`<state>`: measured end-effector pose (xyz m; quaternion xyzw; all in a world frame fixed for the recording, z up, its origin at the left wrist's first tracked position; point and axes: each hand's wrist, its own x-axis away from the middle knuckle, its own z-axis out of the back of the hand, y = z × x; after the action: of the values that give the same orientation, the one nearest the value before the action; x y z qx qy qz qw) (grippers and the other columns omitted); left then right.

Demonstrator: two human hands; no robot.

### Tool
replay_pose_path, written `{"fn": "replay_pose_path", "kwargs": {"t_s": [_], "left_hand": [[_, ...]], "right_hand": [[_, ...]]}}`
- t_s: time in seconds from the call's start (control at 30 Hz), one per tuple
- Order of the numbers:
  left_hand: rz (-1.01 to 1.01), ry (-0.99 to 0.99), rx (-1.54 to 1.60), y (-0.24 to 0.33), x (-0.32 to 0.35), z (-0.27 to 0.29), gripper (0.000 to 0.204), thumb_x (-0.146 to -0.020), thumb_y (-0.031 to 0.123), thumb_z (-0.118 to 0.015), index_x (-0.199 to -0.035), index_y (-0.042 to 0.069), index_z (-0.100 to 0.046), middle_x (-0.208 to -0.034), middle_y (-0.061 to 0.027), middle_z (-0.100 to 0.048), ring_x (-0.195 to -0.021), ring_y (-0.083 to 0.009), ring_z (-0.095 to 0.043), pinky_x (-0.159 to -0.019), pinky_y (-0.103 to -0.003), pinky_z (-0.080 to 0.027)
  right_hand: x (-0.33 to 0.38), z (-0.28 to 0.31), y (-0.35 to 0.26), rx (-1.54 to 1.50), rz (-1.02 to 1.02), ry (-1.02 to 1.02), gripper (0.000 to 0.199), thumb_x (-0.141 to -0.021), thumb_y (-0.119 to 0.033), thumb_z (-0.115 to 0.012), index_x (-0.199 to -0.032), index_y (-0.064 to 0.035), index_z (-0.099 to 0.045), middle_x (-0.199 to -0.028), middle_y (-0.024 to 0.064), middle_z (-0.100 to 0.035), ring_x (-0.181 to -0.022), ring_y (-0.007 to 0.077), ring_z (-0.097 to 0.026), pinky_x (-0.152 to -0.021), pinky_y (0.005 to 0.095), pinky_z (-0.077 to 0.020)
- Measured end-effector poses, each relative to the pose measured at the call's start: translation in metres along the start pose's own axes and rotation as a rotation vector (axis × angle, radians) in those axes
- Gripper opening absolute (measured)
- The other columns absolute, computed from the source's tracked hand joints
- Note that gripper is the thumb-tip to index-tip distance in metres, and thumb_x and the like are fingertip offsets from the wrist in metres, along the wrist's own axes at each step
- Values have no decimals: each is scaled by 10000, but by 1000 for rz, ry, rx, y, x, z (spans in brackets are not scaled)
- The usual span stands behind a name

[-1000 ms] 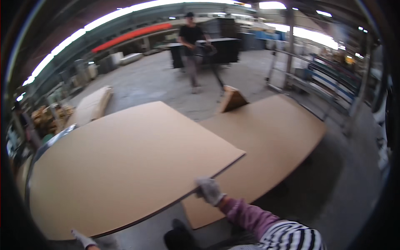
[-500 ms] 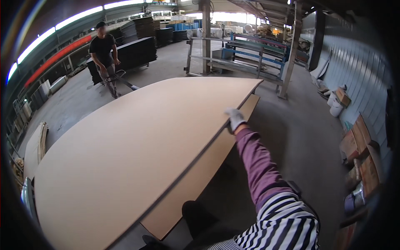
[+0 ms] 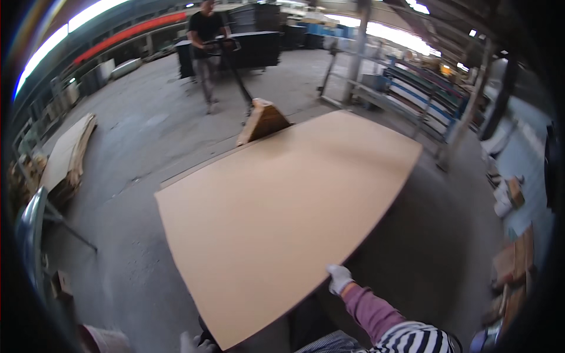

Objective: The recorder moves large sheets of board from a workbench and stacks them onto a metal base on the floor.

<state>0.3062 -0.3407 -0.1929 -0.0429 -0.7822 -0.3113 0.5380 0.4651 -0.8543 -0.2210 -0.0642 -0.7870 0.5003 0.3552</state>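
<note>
A large, flat tan board stretches out in front of me, its near corner pointing toward my body. On its right edge, my right hand in a pale glove is closed, gripping the rim. My left hand, also gloved, shows only in part at the lower edge, beside the board's near corner. It is blurred and its fingers cannot be made out. Along the board's far left side, a thin strip of another sheet peeks out beneath.
Beyond the board a person holds the handle of a pallet jack, near a wooden block. Stacked sheets lie at left, by a metal stand. Metal racks and a post stand at far right.
The board now sits lower and turned in view, with its left corner visible. My right hand is nearer my body, still on its edge. My left hand has come into view; the jack shows more fully.
</note>
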Motion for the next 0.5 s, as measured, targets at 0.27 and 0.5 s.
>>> {"fn": "replay_pose_path", "kwargs": {"t_s": [0.27, 0.5], "left_hand": [[-566, -149, -712, -21, -58, -145, 350, -854, 175, -458, -1122, -41, -526, -933, -64, -590, -819, -135, -514, -748, -273, -427], [-507, -125, -857, -59, -182, -138, 455, -791, 235, -537, -1160, -31, -527, -1066, -178, -624, -991, -262, -589, -849, -318, -428]], "right_hand": [[-52, 7, 14, 100, -128, 136, 366, -860, -333, -535, -1129, -84, -529, -1066, 117, -592, -909, 301, -580, -703, 452, -484], [-155, 29, 87, 258, -415, 251, 355, -877, -391, -560, -1133, -145, -533, -1049, 78, -592, -860, 256, -576, -674, 411, -484]]}}
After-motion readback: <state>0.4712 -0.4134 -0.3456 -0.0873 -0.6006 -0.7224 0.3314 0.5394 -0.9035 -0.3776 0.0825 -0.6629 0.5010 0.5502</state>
